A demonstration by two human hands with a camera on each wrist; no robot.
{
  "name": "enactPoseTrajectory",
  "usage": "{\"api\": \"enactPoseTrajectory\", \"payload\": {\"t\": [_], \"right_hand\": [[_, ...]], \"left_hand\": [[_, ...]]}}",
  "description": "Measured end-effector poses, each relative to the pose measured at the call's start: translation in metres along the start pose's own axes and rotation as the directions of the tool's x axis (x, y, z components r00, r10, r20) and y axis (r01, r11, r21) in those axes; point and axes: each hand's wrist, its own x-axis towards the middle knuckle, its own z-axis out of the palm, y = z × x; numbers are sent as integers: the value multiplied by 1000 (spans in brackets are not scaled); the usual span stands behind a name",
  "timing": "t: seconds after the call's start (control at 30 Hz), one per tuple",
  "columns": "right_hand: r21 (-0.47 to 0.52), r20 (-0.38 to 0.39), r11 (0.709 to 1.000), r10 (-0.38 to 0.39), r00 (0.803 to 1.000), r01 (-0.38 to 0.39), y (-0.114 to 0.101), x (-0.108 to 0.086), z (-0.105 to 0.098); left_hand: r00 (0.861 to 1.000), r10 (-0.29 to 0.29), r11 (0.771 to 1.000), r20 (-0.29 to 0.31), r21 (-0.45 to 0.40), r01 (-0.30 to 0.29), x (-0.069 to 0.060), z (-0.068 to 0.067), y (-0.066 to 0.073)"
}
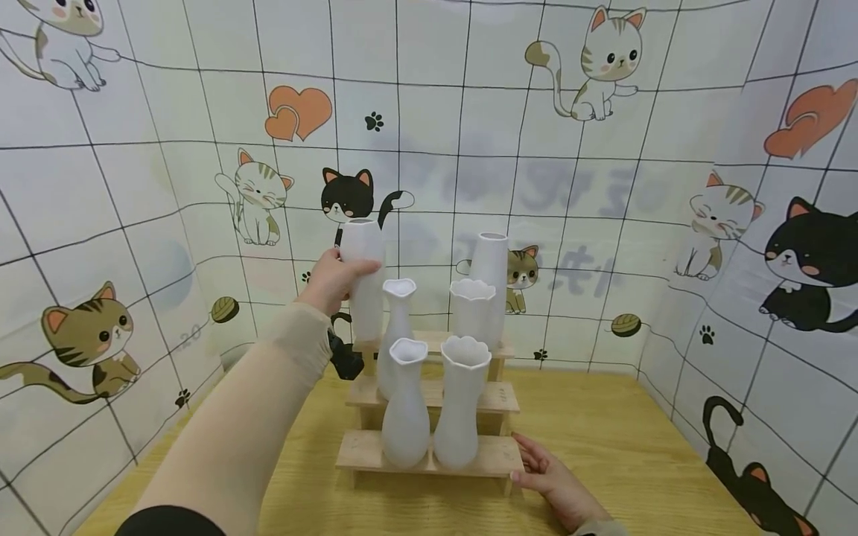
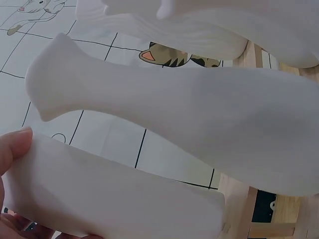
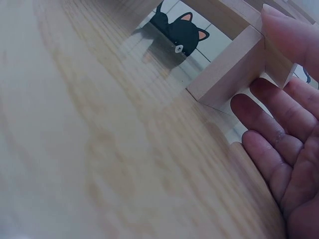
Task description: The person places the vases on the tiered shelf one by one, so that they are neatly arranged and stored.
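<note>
My left hand (image 1: 334,279) grips a tall smooth white vase (image 1: 363,290) at the left end of the top tier of a stepped wooden stand (image 1: 492,454). The vase's base is at the tier's level; in the left wrist view its lower end is beside the wood, and I cannot tell whether it bears weight there. My right hand (image 1: 553,480) holds the right end of the stand's lowest step, thumb in front and fingers at the side. Beside the gripped vase, a narrow-necked vase (image 2: 144,94) with a wavy rim stands on the middle tier.
A similar flared vase (image 1: 405,417) and a scalloped-rim vase (image 1: 459,409) stand on the lowest step. Behind them are another scalloped vase (image 1: 473,305) and a tall straight vase (image 1: 494,260). The wood-grain table (image 1: 590,417) meets cat-patterned walls (image 1: 429,112) on three sides.
</note>
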Motion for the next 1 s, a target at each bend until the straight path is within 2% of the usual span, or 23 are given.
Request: {"api": "enactPoseTrajectory", "payload": {"t": [0.17,0.3,1.0], "right_hand": [[-3,-11,1000,7,1000,-7,-1,0,0],[-3,-11,1000,11,1000,-11,-1,0,0],[-10,-49,999,35,998,-36,-2,-1,2]], "left_hand": [[1000,-3,1000,13,-7,3,0,7,2],[1000,-17,1000,0,15,17,1,10,2],[999,-8,999,33,35,6,15,22,-9]]}}
